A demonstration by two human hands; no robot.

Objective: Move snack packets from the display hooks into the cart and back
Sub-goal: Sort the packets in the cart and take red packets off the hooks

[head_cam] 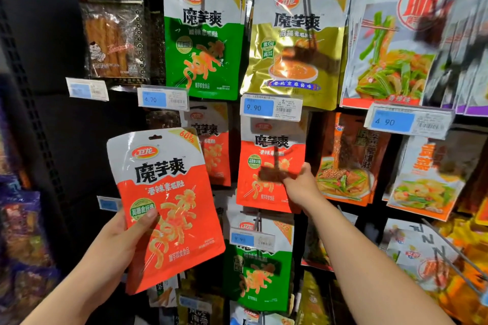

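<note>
My left hand [126, 232] grips a red and white snack packet [169, 208] by its left edge, thumb across the front, and holds it up in front of the display. My right hand [301, 187] reaches to the red and white packet [266, 166] hanging on a middle hook, fingers at its right side around a dark hook end [274, 174]. Whether they pinch the packet or the hook is unclear. More red packets [214, 145] hang behind the held one.
Green [203, 37] and gold [295, 42] packets hang on the upper hooks, with price tags [270, 107] below them. Another green packet [261, 269] hangs low in the middle. Vegetable snack packets [390, 45] fill the right side. Bare metal hooks [454, 261] jut out at lower right. No cart is in view.
</note>
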